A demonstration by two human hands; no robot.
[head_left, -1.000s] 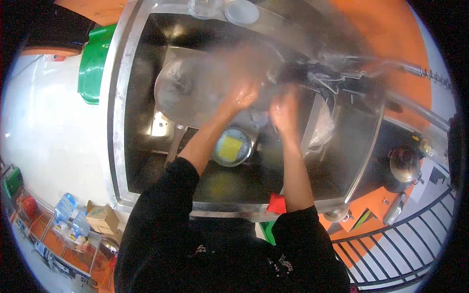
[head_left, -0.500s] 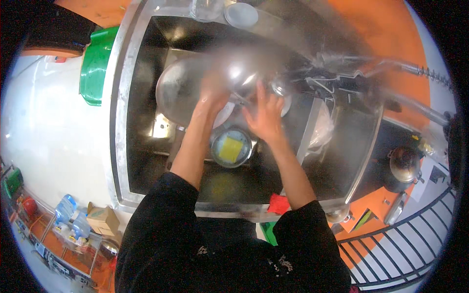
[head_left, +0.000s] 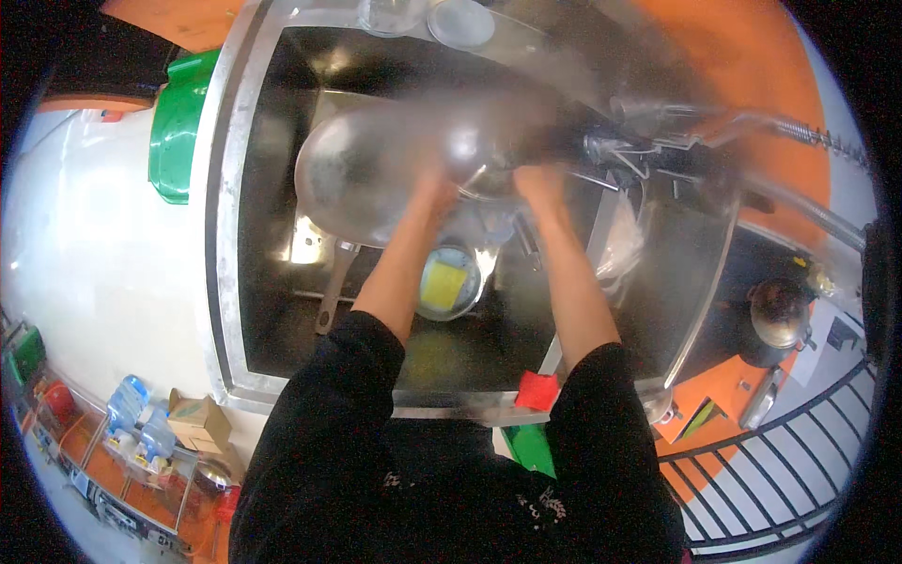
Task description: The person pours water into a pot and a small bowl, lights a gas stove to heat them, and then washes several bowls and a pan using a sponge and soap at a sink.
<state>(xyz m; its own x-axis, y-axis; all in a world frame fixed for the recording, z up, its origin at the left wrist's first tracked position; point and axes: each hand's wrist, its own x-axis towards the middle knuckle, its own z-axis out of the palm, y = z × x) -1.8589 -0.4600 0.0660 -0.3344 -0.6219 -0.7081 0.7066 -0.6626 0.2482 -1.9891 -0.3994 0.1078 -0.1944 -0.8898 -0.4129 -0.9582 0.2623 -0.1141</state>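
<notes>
Work seems unfinished in the sink (head_left: 272, 338).
Left hand (head_left: 437, 192) and right hand (head_left: 537, 184) are at hazy metal vessel (head_left: 470, 152); grip I cannot tell.

Deep steel sink (head_left: 451, 412). Inside: large round metal pan (head_left: 343, 179) at left; round bowl (head_left: 481, 287) near middle, yellow pad (head_left: 443, 285) in it. Front rim: red cloth (head_left: 536, 390). Back ledge: two round clear containers (head_left: 463, 23), side by side.

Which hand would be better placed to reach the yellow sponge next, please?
Probably the left hand: it is nearer the yellow sponge, while the right hand sits farther to the right.
</notes>
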